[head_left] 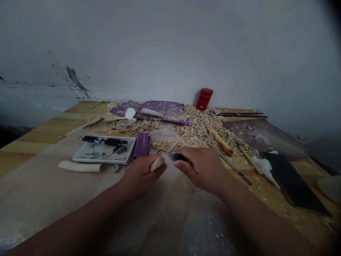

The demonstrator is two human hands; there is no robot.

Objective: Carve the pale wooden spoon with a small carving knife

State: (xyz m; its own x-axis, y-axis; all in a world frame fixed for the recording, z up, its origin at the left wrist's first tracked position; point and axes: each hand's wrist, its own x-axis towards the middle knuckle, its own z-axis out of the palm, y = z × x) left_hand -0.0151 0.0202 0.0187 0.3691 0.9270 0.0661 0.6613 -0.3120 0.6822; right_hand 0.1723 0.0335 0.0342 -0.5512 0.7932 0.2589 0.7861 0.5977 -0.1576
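My left hand grips a small, rounded, cream-coloured carving blank, probably wood or bone, with its tip showing above my fingers. My right hand is closed around a black-handled knife, whose short blade points left towards the blank. The blade and the blank are very close, but I cannot tell if they touch. Most of the knife handle is hidden by my fingers.
Bubble wrap lies beneath my hands. A white tray of tools and a purple box stand ahead-left. A heap of wood shavings spreads behind them. A black board lies right, and a red cylinder stands against the wall.
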